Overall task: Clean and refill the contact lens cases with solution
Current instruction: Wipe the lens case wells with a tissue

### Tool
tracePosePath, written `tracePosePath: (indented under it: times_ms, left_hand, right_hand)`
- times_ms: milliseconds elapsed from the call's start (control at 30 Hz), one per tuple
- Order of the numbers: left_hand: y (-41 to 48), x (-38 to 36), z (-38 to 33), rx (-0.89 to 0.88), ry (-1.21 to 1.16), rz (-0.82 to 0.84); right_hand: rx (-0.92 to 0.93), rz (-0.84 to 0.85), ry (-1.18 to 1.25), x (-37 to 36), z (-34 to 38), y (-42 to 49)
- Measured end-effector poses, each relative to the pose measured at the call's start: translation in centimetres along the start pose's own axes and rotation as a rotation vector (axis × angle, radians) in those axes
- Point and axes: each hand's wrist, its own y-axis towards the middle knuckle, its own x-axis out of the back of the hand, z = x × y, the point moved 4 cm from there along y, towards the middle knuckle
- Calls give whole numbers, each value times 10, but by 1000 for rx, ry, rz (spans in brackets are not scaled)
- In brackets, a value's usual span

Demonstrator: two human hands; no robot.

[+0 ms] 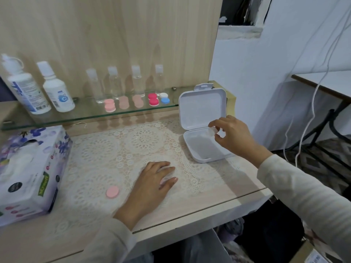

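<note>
white cap [212, 130] pinched in right hand [232, 136] grip (over open box [201, 111]); left hand [152, 184] lies flat.

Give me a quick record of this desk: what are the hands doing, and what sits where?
right hand: pinches a small clear piece over the open white box
left hand: rests on the lace mat, fingers relaxed
on mat: one pink cap
glass shelf: two white bottles, four clear bottles, five lens cases
left side: tissue box
</note>
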Motion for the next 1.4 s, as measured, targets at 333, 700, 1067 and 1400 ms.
tracePosePath:
  times_ms: [333, 700, 1067, 1400]
  left_hand:
    - [-1, -1, 1, -35, -14, -22]
    - [-1, 1, 0, -34, -14, -24]
    - [5, 36, 7, 32, -68, -61]
    - [-57, 88, 74, 310, 2, -182]
  right_hand:
    - [30, -27, -23, -1, 0, -1]
    - [18, -61, -37, -4, -1, -8]
    - [-313, -100, 373, 2, 34, -18]
    - [-264, 301, 592, -63, 137, -36]
